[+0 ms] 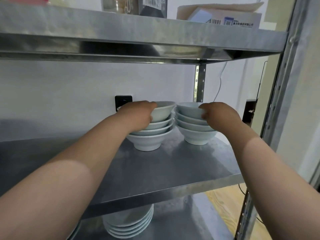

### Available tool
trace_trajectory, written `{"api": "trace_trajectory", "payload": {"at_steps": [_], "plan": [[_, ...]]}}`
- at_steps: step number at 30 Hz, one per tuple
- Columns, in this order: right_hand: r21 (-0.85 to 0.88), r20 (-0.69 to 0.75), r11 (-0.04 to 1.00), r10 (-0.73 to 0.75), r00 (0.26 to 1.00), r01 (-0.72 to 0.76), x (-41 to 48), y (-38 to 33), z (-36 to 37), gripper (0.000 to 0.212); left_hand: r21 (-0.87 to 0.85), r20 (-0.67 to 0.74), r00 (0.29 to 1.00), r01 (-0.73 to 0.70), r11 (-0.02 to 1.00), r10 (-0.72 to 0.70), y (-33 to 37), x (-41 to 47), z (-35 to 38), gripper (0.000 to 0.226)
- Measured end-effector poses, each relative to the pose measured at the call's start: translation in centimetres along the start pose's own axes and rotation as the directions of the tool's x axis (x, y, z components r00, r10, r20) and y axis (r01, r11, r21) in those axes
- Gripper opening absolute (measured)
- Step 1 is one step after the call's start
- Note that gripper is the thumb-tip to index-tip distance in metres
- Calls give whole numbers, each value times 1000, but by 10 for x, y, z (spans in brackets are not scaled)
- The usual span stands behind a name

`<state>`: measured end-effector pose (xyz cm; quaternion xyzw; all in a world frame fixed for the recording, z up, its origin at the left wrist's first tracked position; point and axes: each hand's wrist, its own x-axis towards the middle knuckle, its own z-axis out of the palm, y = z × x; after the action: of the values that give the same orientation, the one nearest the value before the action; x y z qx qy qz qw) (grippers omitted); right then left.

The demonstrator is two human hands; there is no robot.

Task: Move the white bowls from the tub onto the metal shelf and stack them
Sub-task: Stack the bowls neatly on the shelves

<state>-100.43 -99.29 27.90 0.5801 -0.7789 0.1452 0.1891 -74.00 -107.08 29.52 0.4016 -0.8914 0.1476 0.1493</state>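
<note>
Metal shelf (pixel 173 167): left stack (pixel 149 137) and right stack (pixel 195 134) of white bowls abreast at its rear, mouths up, axes vertical | left hand (pixel 136 116) grips left top bowl (pixel 162 111) | right hand (pixel 218 113) apparently grips right top bowl (pixel 187 109)

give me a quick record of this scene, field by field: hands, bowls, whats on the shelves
left hand: grips the left top bowl
right hand: grips the right top bowl
left stack: white bowls, upright on the shelf
right stack: white bowls, close beside the left stack
below: pile of plates
above: boxes
tub: not in view
</note>
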Motion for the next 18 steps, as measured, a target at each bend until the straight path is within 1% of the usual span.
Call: {"api": "trace_trajectory", "payload": {"at_steps": [2,5,6,8,10,11,13,15,18], "plan": [[80,8,997,-15,1000,14,-4,1,-3,28,-9,29,999,-12,1000,12,2,-1,-3,12],[226,37,974,-6,999,-3,-6,3,-6,26,-19,85,996,-24,1000,25,5,-4,-5,23],[246,56,969,-7,998,-7,-8,4,-5,25,-25,106,994,-22,999,25,5,-4,-5,29],[199,103,980,-42,994,20,-9,6,0,24,-16,162,986,-30,999,32,4,-3,-4,46],[176,124,983,-66,990,43,-11,8,5,37,14,206,977,-51,999,47,5,0,-1,55],[185,115,982,-70,991,48,-11,9,7,41,30,208,977,-64,998,56,5,1,0,56],[218,67,975,-59,996,43,-11,9,10,43,51,191,979,-76,996,66,6,3,0,55],[225,-11,974,-39,999,40,-11,8,15,45,46,194,979,-68,997,57,4,3,0,54],[224,-159,973,-20,987,55,-11,8,26,56,45,217,976,-38,998,28,2,4,1,54]]}}
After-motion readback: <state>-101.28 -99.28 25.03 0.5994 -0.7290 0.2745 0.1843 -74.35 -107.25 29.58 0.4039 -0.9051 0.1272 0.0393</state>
